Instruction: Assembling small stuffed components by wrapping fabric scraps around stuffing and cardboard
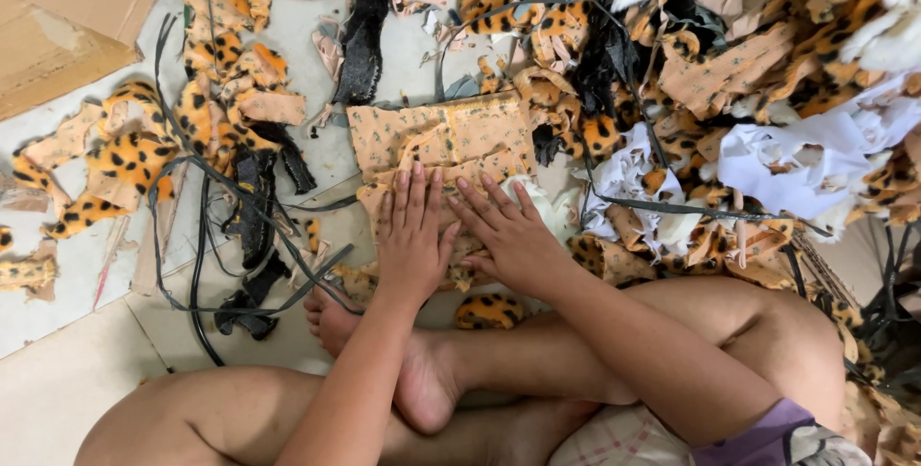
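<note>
1. Left hand (413, 236) and right hand (508, 234) side by side, fingers straight, palms flat, gripping nothing.
2. Beneath both: orange leopard-print fabric piece (443, 135), backing up, on floor (58, 384) before crossed legs.
3. Around: leopard scraps (125, 154), black strips (254, 212).

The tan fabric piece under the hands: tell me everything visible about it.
The tan fabric piece is a flat, roughly rectangular cut of cloth lying backing side up, orange-tan with small dark flecks. It rests on the pale floor among leopard-print scraps and black strips. Its near edge looks layered and uneven. The left hand and right hand press flat on it, fingers spread.
</note>
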